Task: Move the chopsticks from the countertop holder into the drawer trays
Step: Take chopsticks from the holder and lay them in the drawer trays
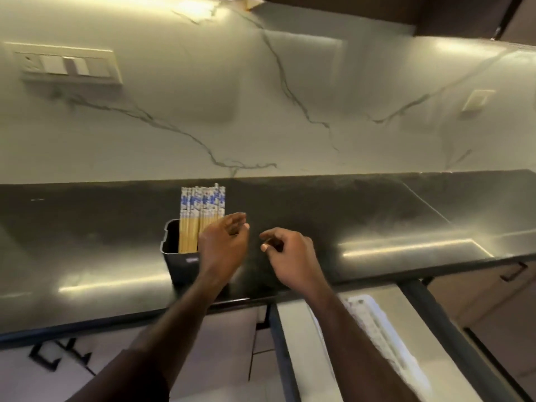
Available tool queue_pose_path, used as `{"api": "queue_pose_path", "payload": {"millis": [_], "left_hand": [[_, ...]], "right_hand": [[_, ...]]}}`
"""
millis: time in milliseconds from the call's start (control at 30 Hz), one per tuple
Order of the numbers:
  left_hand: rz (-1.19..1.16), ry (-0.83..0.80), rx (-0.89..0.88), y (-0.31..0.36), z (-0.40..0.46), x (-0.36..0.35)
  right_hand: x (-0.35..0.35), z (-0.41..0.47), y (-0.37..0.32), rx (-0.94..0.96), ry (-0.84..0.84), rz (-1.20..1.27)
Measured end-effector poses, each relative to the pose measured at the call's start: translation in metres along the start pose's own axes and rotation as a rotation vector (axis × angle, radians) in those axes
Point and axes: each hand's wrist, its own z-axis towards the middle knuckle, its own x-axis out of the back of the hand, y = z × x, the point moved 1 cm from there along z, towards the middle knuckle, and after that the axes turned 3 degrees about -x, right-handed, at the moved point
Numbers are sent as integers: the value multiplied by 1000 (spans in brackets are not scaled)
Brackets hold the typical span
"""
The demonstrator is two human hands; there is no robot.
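Note:
A dark rectangular holder (pixel 182 264) stands on the black countertop (pixel 362 216), filled with several upright bamboo chopsticks (pixel 201 210) with blue-and-white patterned tops. My left hand (pixel 223 242) hovers at the holder's right side, fingers loosely curled and apart, holding nothing. My right hand (pixel 290 253) is a little to the right over the counter, fingers bent, also holding nothing. Below the counter edge an open drawer (pixel 298 343) shows a white tray (pixel 385 335) with patterned chopsticks lying in it, partly hidden by my right forearm.
A marble-look backsplash (pixel 261 111) rises behind the counter with a switch panel (pixel 69 66) at left and a small socket (pixel 477 100) at right. Cabinet fronts with black handles (pixel 58 358) sit under the counter at left and right.

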Motion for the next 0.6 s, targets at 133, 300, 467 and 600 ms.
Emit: {"api": "queue_pose_path", "payload": {"millis": [133, 300, 467, 600], "left_hand": [[-102, 155, 113, -37, 53, 54], [-26, 110, 154, -96, 110, 92], [-40, -54, 245, -140, 139, 92], [-130, -104, 300, -155, 146, 85]], "right_hand": [[-60, 36, -38, 17, -87, 44], [-127, 76, -69, -44, -163, 71], [-174, 98, -78, -142, -219, 49], [-188, 107, -76, -207, -199, -4]]}}
